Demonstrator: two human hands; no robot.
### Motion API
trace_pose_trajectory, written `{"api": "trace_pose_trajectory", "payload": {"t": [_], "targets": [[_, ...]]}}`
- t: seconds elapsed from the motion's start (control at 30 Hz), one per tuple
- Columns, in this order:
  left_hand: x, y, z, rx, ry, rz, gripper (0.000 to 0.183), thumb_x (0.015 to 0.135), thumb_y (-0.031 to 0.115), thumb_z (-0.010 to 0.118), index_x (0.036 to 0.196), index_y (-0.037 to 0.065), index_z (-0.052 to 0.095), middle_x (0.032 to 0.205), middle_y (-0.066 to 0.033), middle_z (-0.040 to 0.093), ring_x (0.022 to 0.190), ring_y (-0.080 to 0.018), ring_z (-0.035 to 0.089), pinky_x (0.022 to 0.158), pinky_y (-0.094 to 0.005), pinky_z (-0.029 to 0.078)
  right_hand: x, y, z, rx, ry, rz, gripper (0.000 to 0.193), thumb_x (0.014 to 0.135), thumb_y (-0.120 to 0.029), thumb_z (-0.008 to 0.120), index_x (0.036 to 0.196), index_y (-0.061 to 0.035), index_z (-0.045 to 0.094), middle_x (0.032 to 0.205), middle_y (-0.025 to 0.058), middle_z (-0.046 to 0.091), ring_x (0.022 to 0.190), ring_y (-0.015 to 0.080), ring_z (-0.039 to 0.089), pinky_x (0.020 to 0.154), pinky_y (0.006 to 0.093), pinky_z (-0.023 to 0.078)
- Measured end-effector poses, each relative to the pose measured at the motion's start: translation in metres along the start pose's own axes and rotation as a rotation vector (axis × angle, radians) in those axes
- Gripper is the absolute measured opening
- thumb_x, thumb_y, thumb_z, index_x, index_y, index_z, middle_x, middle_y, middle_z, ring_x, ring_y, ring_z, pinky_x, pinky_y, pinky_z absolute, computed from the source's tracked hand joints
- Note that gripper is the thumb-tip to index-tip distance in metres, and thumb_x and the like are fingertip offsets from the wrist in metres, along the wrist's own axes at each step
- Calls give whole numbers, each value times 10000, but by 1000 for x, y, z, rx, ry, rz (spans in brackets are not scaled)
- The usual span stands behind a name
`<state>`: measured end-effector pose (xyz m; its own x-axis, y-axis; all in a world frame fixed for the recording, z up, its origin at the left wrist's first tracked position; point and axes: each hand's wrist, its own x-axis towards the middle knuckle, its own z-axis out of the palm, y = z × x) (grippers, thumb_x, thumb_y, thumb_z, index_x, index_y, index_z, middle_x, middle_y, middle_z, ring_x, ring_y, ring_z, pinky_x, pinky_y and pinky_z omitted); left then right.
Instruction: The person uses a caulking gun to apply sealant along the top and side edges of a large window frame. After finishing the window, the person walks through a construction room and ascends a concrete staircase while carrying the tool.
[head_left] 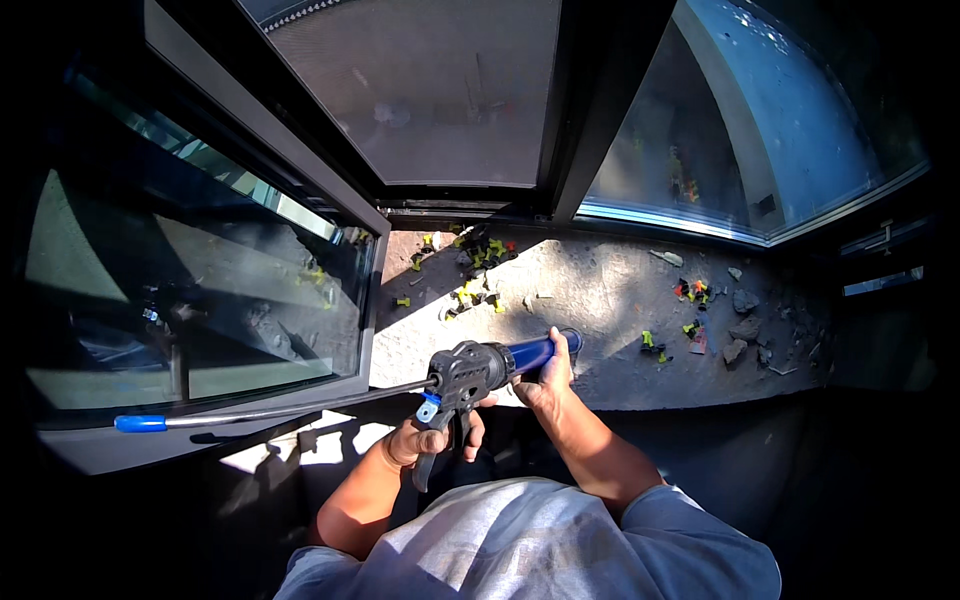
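A caulking gun (467, 372) with a black body and a blue barrel lies across both my hands, its front end pointing right. My left hand (428, 440) is closed around the black handle and trigger. With its fingers and thumb wrapped around the blue barrel (529, 353), my right hand (549, 378) supports the front part. A long metal rod (300, 405) sticks out to the left from the gun's back and ends in a blue tip (140, 424). The far end of the barrel is partly in shadow.
Ahead lies a dusty concrete ledge (610, 375) with scattered yellow and black plastic pieces (480, 255). Stone chunks (746, 328) sit at its right. An opened glazed window sash (377, 300) stands at left, close to the rod. Dark-framed glass panes (450, 100) rise behind the ledge.
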<state>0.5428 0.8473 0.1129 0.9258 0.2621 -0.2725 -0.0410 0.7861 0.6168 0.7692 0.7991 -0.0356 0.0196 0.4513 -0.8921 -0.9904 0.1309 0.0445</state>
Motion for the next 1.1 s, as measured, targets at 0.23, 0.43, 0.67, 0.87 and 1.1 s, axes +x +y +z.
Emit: {"api": "trace_pose_trajectory", "payload": {"t": [0.23, 0.43, 0.67, 0.87, 1.1], "targets": [[-51, -24, -31, 1440, 342, 253, 323, 801, 76, 739, 1123, 64, 716, 1145, -127, 740, 1035, -309, 723, 917, -404, 575, 50, 19, 51, -388, -141, -45, 480, 898, -420, 710, 1163, -61, 533, 1009, 121, 609, 901, 292, 639, 869, 511, 570], [-49, -88, -78, 131, 578, 157, 234, 1006, 228, 555, 955, 22, 652, 851, -44, 635, 772, -185, 604, 732, -339, 511, 104, 23, 95, -589, -198, -130, 396, 889, -412, 717, 1050, -82, 569, 875, 89, 600, 783, 237, 628, 757, 439, 574], [-5, -55, -123, 129, 550, 111, 324, 911, 254, 760, 1097, 34, 613, 894, -33, 600, 796, -128, 569, 742, -273, 473, 154, 22, 136, -600, -221, -146, 408, 890, -447, 714, 1063, -114, 557, 889, 86, 595, 791, 248, 627, 756, 469, 575], [46, -90, -167, 295, 828, 312, 557, 940, 223, 753, 1411, 14, 540, 1052, -31, 615, 777, -76, 547, 684, -247, 455, 194, 8, 151, -637, -222, -212, 387, 893, -441, 700, 1006, -94, 570, 798, 85, 606, 686, 229, 629, 657, 412, 573], [75, -93, -183, 126, 699, 386, 527, 997, 164, 671, 1459, -16, 492, 1405, -201, 577, 1309, -320, 582, 1108, -451, 465, 223, -6, 151, -656, -223, -226, 470, 881, -468, 718, 1057, -66, 551, 820, 97, 611, 718, 249, 641, 691, 432, 581]]}}
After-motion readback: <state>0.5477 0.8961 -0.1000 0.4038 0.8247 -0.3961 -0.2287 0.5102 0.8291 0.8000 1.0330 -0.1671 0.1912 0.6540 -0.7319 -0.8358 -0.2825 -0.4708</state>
